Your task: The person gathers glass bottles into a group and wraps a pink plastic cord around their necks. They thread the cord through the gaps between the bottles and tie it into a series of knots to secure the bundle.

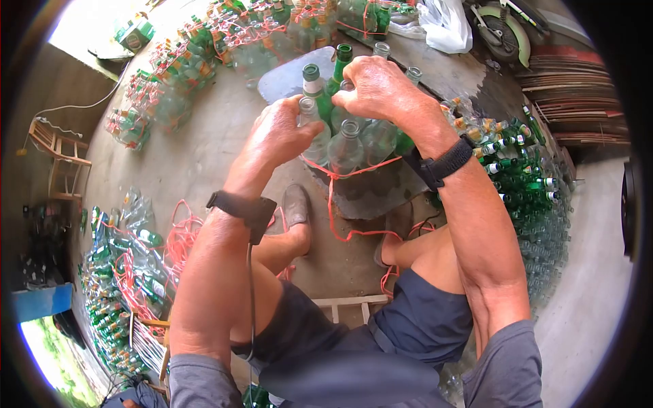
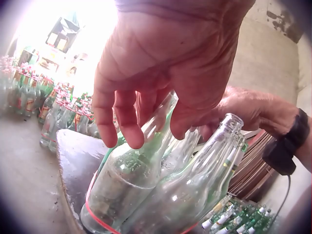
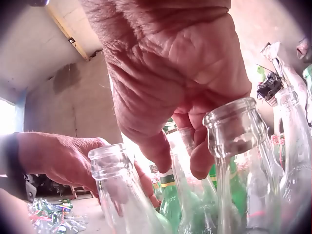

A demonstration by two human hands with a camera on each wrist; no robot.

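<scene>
A bundle of clear and green glass bottles stands upright before me, circled low down by red twine [image 1: 354,171]. My left hand [image 1: 275,132] grips a clear glass bottle [image 2: 129,170] at its neck, on the bundle's left side. From above, my right hand [image 1: 384,85] holds another clear bottle [image 3: 181,195] by the neck, thumb and finger on either side. Between the hands rise two green bottles, one white-necked [image 1: 312,85] and one plain-necked [image 1: 342,62]. A clear bottle [image 1: 346,144] stands at the near side. The fingertips of the right hand are partly hidden in the head view.
Dark sheeting [image 1: 367,194] lies beneath the bundle, and a grey board [image 1: 282,71] behind it. Loose bottles [image 1: 520,163] are piled at right, more [image 1: 112,292] at left beside tangled red twine [image 1: 182,234]. Tied bundles [image 1: 170,88] stand behind. A motorbike wheel [image 1: 500,34] is at the back right.
</scene>
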